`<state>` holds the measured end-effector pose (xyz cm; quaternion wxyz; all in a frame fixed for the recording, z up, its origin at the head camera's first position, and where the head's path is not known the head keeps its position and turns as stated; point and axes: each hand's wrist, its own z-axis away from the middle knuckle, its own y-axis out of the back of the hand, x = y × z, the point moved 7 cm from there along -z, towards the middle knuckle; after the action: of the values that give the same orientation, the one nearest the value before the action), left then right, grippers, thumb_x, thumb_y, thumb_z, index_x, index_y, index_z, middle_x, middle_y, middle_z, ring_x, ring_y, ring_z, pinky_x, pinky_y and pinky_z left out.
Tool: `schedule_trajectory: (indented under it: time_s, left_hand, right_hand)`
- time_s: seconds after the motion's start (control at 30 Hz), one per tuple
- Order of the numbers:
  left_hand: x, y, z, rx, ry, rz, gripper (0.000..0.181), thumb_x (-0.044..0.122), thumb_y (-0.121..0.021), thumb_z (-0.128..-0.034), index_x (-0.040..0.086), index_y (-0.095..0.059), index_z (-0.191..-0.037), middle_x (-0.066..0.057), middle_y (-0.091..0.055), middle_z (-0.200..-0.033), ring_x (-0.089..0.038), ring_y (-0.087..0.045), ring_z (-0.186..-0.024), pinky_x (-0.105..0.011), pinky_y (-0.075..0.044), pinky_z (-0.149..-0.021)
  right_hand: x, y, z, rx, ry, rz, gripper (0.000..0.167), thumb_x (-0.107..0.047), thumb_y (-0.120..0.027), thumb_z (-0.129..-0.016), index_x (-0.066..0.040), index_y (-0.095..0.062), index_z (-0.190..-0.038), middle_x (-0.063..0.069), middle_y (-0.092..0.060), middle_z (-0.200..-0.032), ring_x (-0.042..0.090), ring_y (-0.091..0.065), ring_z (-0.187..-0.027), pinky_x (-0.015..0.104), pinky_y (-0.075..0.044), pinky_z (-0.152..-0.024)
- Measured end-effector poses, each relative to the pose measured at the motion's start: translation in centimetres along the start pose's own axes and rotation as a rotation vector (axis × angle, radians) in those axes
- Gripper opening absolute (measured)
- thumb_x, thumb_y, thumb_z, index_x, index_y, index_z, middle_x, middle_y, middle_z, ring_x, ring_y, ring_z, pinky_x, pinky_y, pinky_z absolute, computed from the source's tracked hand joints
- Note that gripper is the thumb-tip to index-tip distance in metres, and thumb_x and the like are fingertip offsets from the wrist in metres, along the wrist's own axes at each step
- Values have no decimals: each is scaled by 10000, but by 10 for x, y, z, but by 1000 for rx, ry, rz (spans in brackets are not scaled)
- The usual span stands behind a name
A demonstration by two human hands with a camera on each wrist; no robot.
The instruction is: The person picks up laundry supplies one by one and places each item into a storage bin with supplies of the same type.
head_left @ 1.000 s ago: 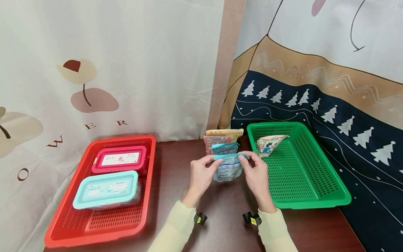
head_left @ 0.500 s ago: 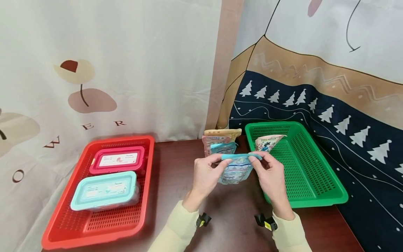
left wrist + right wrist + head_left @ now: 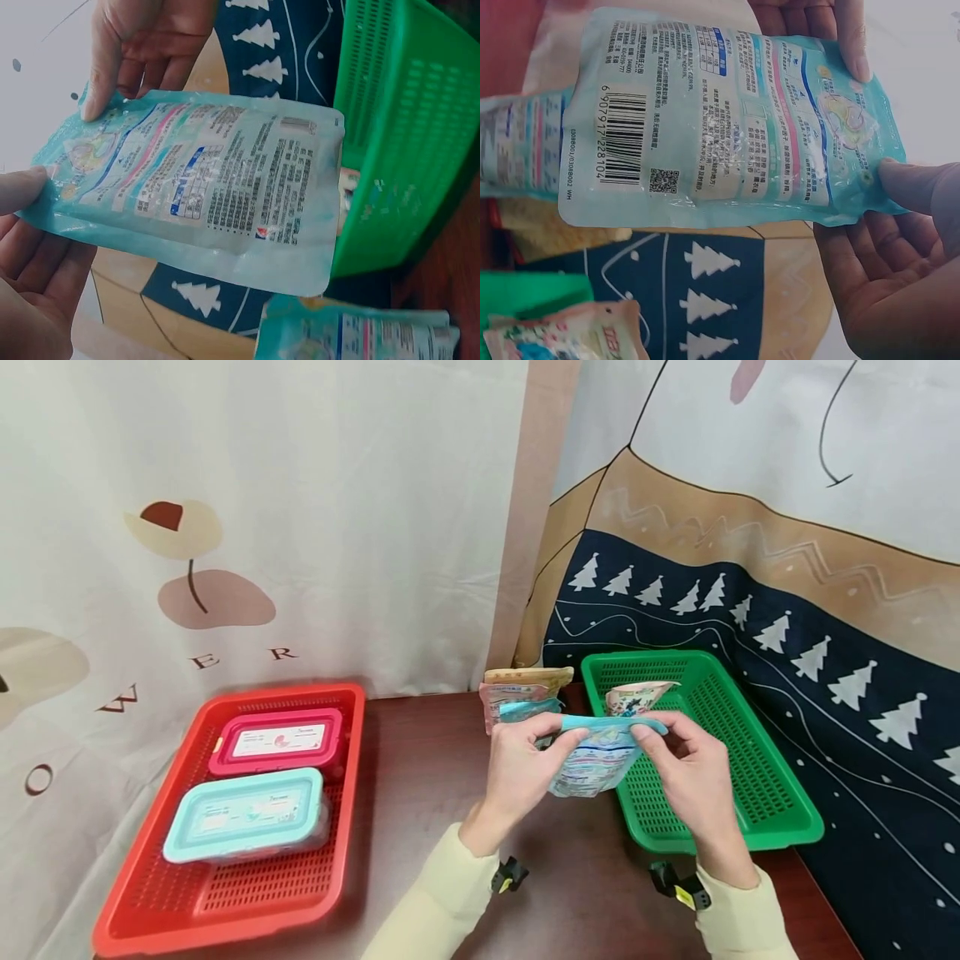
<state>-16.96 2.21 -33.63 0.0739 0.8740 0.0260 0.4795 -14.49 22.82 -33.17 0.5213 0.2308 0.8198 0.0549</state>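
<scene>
A teal pouch [image 3: 596, 760] with printed text and a barcode hangs between both hands, raised over the table beside the green basket's near left corner. My left hand [image 3: 521, 772] pinches one end of its top edge, thumb toward me. At the other end of that edge, my right hand [image 3: 693, 777] pinches it the same way. The pouch's printed panel [image 3: 225, 180] fills the left wrist view, and its barcode [image 3: 622, 135] shows in the right wrist view. Behind it stand more pouches: a teal one [image 3: 528, 710], a pink one [image 3: 510, 695] and a yellow one [image 3: 528, 676].
The green basket [image 3: 780, 839] stands on the right with a patterned pouch [image 3: 637, 697] upright in its far left part. A red basket [image 3: 225, 931] on the left holds a pink-lidded box [image 3: 277, 742] and a teal-lidded box [image 3: 243, 814]. Curtains hang behind the table [image 3: 420, 793].
Both hands have carried the teal pouch to the right, away from the standing pouches and up to the green basket's left edge. Their grip on its top edge stays the same.
</scene>
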Motion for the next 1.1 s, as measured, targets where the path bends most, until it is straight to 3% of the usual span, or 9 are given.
schedule_trajectory:
  time_s: [0.27,0.5,0.73,0.97,1.1]
  left_hand:
    - [5,-28,-9,-65,-16,40,171,157,-790,-933,40,-807,-1056,-69,-794,-950,-100,-736,-816,-242,-594,-696]
    - [4,-48,-16,-111,38,17,152,200,-778,-948,83,-813,-1038,-7,-793,-929,9,-678,-780,-195,-561,-649]
    - [-1,-66,-22,-150,75,-28,94,208,-772,-954,120,-799,-972,49,-785,-913,42,-641,-806,-165,-524,-637]
    - [6,-90,-35,-198,53,-83,111,210,-762,-963,106,-798,-982,21,-782,-937,77,-624,-824,-110,-507,-644]
    - [8,-104,-44,-240,3,-150,119,209,-758,-966,111,-807,-1013,14,-781,-1065,17,-658,-1014,-71,-473,-699]
  right_hand:
    - [5,30,-9,15,-20,91,111,-52,-710,-978,8,-740,-1067,-91,-686,-855,106,-576,-685,175,-462,-607]
    - [12,48,-16,14,-13,104,125,-33,-718,-967,12,-749,-1080,-100,-694,-871,144,-602,-695,154,-480,-625]
    - [23,62,-26,-47,0,175,139,-62,-726,-970,-4,-753,-1093,-126,-688,-903,102,-607,-722,141,-478,-625]
    - [32,84,-37,-42,-14,266,137,-105,-721,-983,-15,-744,-1083,-158,-667,-885,74,-568,-723,135,-451,-619]
    - [38,95,-47,-78,-18,321,151,-135,-718,-991,-23,-736,-1090,-112,-655,-850,72,-531,-699,158,-423,-590]
